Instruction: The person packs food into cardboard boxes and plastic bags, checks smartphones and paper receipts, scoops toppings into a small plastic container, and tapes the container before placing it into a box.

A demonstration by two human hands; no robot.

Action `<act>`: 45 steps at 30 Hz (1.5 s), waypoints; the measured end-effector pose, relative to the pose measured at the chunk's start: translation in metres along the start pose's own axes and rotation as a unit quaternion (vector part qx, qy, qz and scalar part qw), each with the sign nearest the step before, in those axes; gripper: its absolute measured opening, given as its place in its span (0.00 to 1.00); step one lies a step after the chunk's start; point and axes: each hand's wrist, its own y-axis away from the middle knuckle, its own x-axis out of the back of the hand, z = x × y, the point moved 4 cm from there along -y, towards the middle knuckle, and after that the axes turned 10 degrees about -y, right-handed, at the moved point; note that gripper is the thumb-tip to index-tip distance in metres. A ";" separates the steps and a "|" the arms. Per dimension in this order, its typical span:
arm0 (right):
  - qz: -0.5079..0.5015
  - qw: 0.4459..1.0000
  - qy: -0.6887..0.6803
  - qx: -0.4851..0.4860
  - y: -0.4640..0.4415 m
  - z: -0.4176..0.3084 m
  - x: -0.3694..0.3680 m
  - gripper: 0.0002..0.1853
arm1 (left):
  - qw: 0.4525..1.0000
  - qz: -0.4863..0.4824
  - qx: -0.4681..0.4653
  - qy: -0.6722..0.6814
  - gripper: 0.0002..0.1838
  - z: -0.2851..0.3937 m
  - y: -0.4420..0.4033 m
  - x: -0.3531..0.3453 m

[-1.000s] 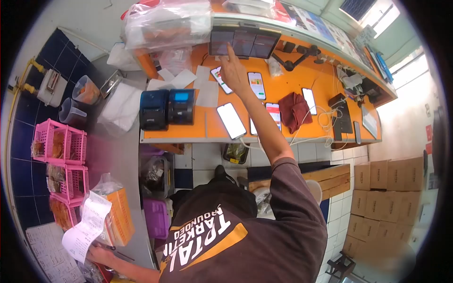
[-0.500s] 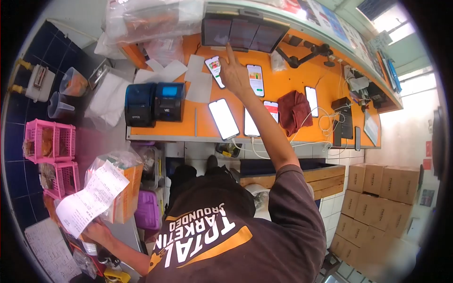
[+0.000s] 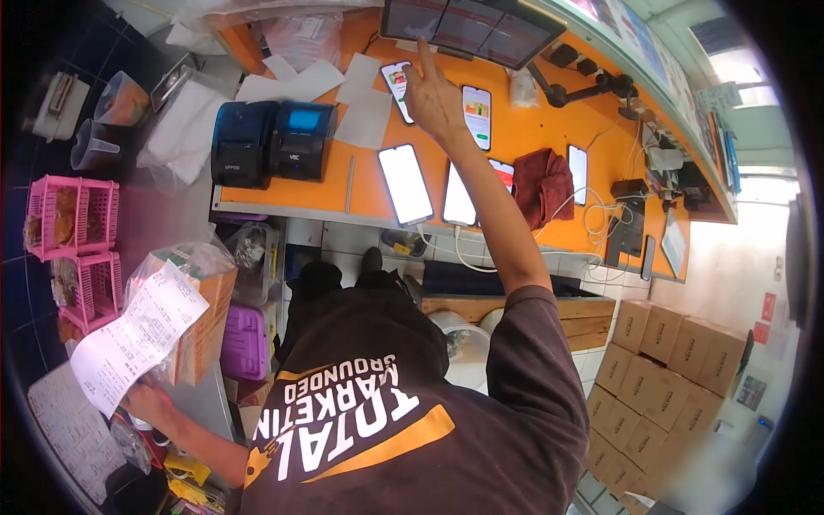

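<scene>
My left hand [image 3: 148,399] grips the lower edge of a long printed paper receipt [image 3: 142,335], which curls up in front of a carton [image 3: 204,322] wrapped in clear plastic. My right hand [image 3: 436,101] reaches across the orange counter, index finger stretched out and nothing held. That fingertip is at the lower edge of a dark tablet screen [image 3: 468,30]; whether it touches the glass I cannot tell. Under and beside this hand lie a lit phone [image 3: 398,89] and another lit phone [image 3: 476,118]. A white-screened phone [image 3: 406,184] lies nearer me, with a cable plugged in.
Two label printers [image 3: 245,144] stand left on the counter [image 3: 369,167]. A maroon cloth [image 3: 543,189] and tangled white cables [image 3: 605,227] lie to the right. Pink baskets [image 3: 75,215] are at the far left. Stacked cardboard boxes [image 3: 665,378] stand right.
The whole view has shifted, so the counter and tablet sit higher in the picture. My right hand still points at the tablet's lower edge, and my left hand keeps hold of the receipt.
</scene>
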 end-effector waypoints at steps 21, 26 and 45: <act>0.053 0.998 0.026 0.018 -0.010 0.008 0.016 0.15 | 0.997 0.048 -0.004 -0.054 0.21 0.032 0.039 -0.077; 0.022 0.999 0.005 0.037 0.000 0.011 0.000 0.18 | 0.998 0.027 -0.017 -0.056 0.17 0.029 0.038 -0.076; 0.037 0.999 -0.006 0.025 -0.007 0.007 0.010 0.14 | 0.997 0.045 0.019 -0.057 0.21 0.025 0.046 -0.082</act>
